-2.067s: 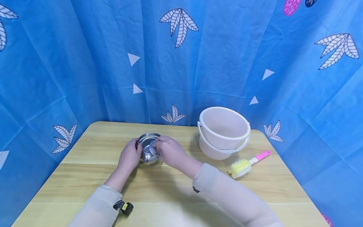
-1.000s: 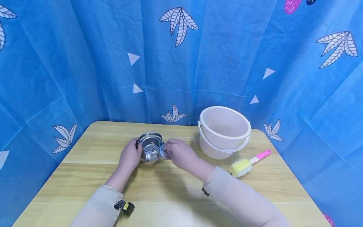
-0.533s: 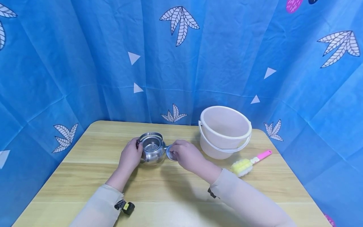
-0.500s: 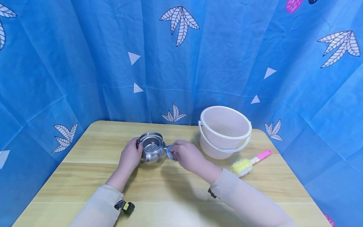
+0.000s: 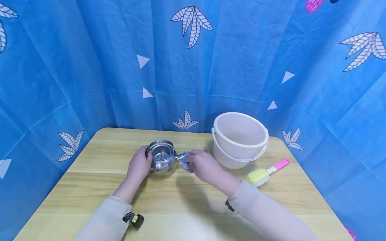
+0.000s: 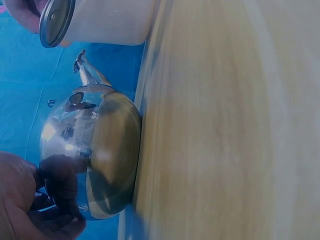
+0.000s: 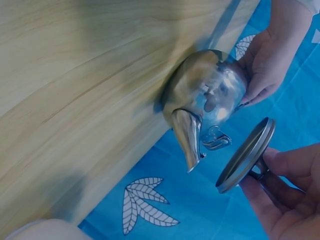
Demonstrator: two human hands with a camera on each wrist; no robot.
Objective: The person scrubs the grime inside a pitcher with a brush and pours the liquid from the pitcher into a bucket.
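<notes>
A shiny stainless steel teapot (image 5: pixel 164 165) stands upright on the wooden table, its mouth uncovered and a perforated strainer (image 5: pixel 161 156) showing inside. My left hand (image 5: pixel 139 164) grips it from the left, fingers curled at the dark handle side and close against the body (image 6: pixel 107 155). The spout (image 7: pixel 187 135) points right. Just beyond the spout, my right hand (image 5: pixel 205 165) holds the round metal lid (image 5: pixel 187 165) above the table. The right wrist view shows thumb and fingers pinching the lid's knob (image 7: pixel 259 171), with the lid tilted on edge.
Behind and right of my right hand stands a white bucket (image 5: pixel 232 155) with its handle folded down in front. A yellow-and-white sponge brush (image 5: pixel 258 177) with a pink handle lies near the table's right edge. Blue patterned curtain (image 5: pixel 187 73) surrounds the table's far side.
My right hand has carried the lid from over the teapot's mouth to the right, past the spout, uncovering the strainer. The left hand has stayed at the teapot.
</notes>
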